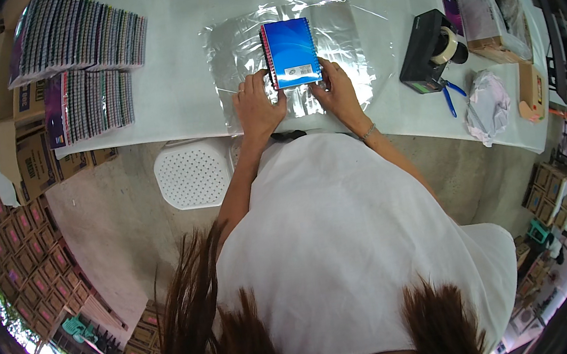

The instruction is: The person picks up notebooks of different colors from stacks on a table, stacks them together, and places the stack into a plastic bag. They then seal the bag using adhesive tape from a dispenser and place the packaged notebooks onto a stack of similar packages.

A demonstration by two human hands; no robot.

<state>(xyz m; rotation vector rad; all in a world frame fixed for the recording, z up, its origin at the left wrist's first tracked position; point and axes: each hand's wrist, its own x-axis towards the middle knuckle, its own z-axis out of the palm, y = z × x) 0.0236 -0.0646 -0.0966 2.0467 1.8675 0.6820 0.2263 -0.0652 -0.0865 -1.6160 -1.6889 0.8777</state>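
A blue spiral notebook (292, 51) with a white label near its lower edge lies on a sheet of clear plastic film (234, 50). Red binding runs down its left side, and there may be more than one notebook in the pile. My left hand (258, 104) grips its lower left side, fingers along the edge and thumb at the corner. At the lower right corner, my right hand (342, 95) holds the opposite edge in the same way. The film spreads out under both hands and past the notebook on every side.
Rows of spiral notebooks (78, 36) stand at the table's left, beside cardboard boxes (36, 163). To the right are a black tape dispenser (421, 49), blue-handled cutters (453, 96), crumpled wrapping (488, 104) and a plastic-covered box (488, 10). A white stool (194, 174) stands below the table edge.
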